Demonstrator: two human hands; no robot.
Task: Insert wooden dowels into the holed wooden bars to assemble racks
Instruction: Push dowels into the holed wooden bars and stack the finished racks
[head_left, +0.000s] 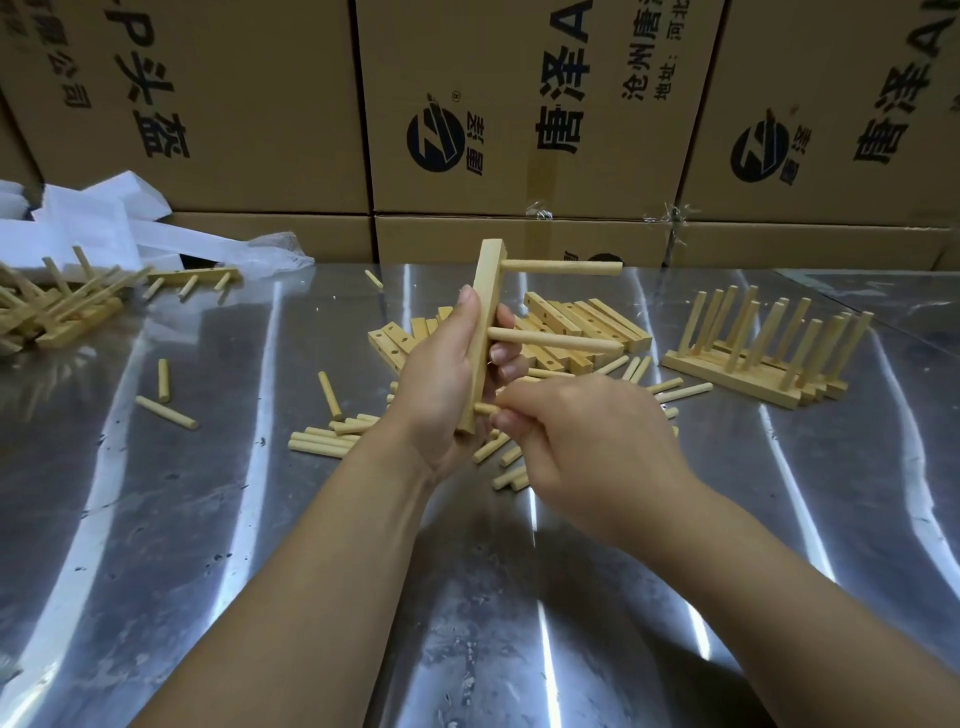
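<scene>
My left hand (441, 379) grips a holed wooden bar (484, 306) held nearly upright above the table. Two dowels stick out of the bar to the right: an upper dowel (566, 267) and a middle dowel (556, 339). My right hand (582, 441) pinches a third dowel (487, 408) whose end meets the bar near its lower end; most of that dowel is hidden by my fingers. Behind the hands lie a pile of holed bars (571, 327) and several loose dowels (322, 441) on the table.
Finished racks (763, 353) stand at the right on the shiny metal table (208, 519). More assembled racks (57, 306) lie heaped at the far left beside white plastic wrapping (104, 223). Cardboard boxes (519, 104) wall off the back. Stray dowels (166, 410) lie on the left.
</scene>
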